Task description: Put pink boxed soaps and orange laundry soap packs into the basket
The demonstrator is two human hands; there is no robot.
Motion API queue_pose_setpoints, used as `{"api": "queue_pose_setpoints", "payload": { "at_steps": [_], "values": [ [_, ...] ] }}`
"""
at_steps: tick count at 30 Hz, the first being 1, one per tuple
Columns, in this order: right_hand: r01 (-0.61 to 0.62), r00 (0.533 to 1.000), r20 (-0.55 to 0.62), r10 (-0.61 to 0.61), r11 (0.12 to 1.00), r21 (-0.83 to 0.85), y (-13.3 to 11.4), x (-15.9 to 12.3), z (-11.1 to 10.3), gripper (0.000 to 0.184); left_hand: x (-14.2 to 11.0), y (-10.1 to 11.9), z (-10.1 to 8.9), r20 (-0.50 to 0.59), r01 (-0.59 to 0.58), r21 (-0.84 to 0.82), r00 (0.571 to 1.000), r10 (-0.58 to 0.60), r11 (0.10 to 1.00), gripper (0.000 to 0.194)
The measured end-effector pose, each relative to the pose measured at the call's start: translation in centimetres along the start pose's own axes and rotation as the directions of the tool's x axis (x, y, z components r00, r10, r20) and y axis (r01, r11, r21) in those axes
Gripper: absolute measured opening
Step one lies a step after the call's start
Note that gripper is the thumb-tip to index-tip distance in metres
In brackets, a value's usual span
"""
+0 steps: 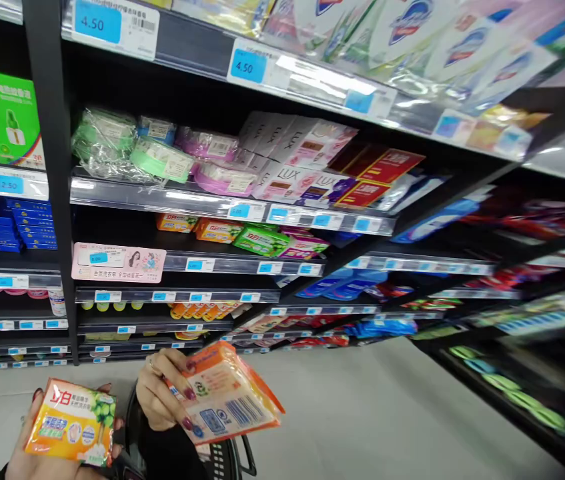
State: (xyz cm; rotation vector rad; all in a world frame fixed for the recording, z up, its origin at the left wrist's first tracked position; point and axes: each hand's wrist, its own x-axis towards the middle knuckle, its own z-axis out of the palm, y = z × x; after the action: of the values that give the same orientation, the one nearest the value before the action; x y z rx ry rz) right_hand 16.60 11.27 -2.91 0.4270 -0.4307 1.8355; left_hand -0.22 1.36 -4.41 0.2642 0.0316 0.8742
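My left hand [29, 461] is wrapped round an orange laundry soap pack [73, 423], its printed front with green fruit turned up. In my right hand [161, 388] is a second orange soap pack [235, 393], gripped by its left side, with the barcode side facing me. The two packs are apart, low in the view. A black shopping basket [229, 460] hangs by my right forearm, mostly hidden behind the sleeve and the pack. Similar orange soap packs [218, 230] lie on a shelf ahead, beside a green pack [262, 240] and a pink pack [302, 245].
Black shelving with price labels [199, 265] fills the view ahead. Above the soap packs are plastic-wrapped soap dishes [162, 159] and boxed soaps [307, 143]. Green boxes [9, 117] stand at left. Pale floor [352, 407] runs below, and another low shelf [507, 393] is at right.
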Motion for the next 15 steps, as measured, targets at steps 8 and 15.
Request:
{"api": "queue_pose_setpoints", "payload": {
  "at_steps": [8, 15],
  "values": [
    [-0.251, 0.968, -0.094, 0.234, 0.933, -0.259, -6.1, 0.3, 2.6, 0.01, 0.3, -0.4, -0.5, 0.014, -0.015, -0.084, 1.0, 0.016, 0.996, 0.073],
    [-0.557, 0.83, -0.505, 0.236, 0.393, -0.732, -2.6, 1.2, 4.8, 0.031, 1.3, -0.5, -0.6, -0.116, -0.154, -0.085, 0.983, 0.143, 0.984, 0.073]
  ]
}}
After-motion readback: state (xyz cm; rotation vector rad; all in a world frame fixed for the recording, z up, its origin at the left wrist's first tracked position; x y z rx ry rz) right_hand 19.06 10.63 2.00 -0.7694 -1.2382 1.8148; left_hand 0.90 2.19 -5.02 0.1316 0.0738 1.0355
